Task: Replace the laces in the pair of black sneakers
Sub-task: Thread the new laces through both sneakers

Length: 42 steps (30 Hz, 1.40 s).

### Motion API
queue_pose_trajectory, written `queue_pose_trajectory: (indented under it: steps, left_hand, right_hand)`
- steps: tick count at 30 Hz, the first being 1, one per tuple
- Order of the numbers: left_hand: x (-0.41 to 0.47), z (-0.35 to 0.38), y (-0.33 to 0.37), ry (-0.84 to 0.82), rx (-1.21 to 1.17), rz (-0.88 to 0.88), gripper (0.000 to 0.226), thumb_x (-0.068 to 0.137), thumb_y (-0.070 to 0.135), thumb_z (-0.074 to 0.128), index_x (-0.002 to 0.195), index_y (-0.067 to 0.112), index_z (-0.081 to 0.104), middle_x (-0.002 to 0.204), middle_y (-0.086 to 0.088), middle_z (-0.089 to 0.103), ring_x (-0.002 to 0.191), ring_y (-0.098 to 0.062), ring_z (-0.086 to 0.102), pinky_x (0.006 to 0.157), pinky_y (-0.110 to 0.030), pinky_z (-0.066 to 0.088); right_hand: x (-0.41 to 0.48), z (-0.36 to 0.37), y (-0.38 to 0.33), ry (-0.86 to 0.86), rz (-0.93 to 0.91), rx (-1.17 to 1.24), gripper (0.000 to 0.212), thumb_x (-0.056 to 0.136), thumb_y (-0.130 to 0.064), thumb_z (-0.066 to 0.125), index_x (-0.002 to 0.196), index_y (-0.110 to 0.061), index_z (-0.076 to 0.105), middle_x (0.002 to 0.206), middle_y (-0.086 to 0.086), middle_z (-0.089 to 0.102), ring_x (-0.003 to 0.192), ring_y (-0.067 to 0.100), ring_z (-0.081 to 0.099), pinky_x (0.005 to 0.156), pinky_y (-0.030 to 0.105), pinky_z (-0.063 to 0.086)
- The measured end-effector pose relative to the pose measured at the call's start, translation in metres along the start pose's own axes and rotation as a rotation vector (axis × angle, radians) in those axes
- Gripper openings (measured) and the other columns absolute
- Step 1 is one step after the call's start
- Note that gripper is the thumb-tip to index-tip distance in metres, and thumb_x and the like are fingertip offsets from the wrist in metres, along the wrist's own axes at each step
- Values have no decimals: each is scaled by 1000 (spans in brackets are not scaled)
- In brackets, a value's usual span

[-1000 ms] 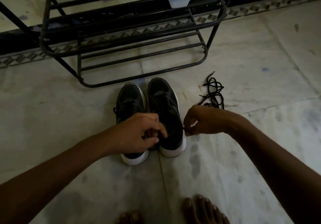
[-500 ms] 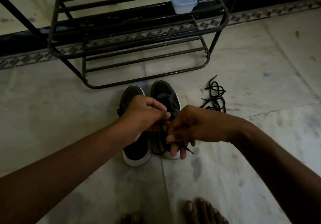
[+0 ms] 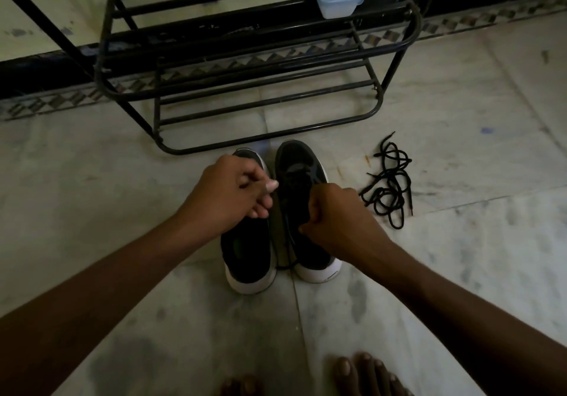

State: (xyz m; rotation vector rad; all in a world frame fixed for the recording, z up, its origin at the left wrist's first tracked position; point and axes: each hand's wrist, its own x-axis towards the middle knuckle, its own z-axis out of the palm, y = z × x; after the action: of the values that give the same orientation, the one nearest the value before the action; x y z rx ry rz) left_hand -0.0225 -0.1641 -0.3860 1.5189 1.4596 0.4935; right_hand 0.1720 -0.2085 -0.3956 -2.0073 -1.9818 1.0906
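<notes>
Both hands pinched one black lace: left hand (image 3: 228, 194) curled above the left sneaker (image 3: 248, 254), right hand (image 3: 336, 216) fisted over the right sneaker (image 3: 302, 180). Even, gentle pulls would free eyelets cleanly. Loose laces (image 3: 389, 187) lay nearby.

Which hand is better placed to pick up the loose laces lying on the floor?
The right hand, probably. The loose laces lie on the floor just beyond it, while the left hand would have to cross both sneakers.
</notes>
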Motion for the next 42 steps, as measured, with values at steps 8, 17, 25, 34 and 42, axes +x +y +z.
queue_pose_trajectory:
  steps: [8,17,25,34,42]
  left_hand:
    - [14,33,3,-192,-292,148,15,103,19,58,95,8,66,90,-8,76,88,-20,74,82,-33,60]
    - [20,42,2,-49,156,482,9,82,18,84,88,14,78,91,6,71,85,-10,70,83,-32,59]
    - [24,50,1,97,105,317,29,82,12,85,81,27,60,78,6,72,69,-2,73,64,-22,61]
    - [27,44,-7,-58,-307,154,14,75,8,87,79,16,76,83,-5,77,79,-19,76,73,-24,59]
    - [23,42,-6,-80,-507,-8,20,84,3,79,96,18,74,87,-12,77,86,-29,78,70,-28,59]
  right_hand:
    - [-15,-38,8,159,-208,250,12,88,-20,75,95,-27,68,81,-11,71,73,1,69,68,17,57]
    - [10,-48,29,295,-203,328,6,88,-15,76,94,-16,73,75,-8,71,74,6,69,74,28,57]
    - [21,-42,32,287,-254,335,4,90,-16,74,94,-17,73,76,-12,70,73,0,67,74,10,51]
    - [27,-41,39,256,-250,348,6,88,-17,75,92,-19,72,76,-9,71,74,3,68,75,22,56]
    - [29,-39,42,248,-266,342,9,87,-15,76,90,-22,71,74,-13,69,72,0,67,74,17,52]
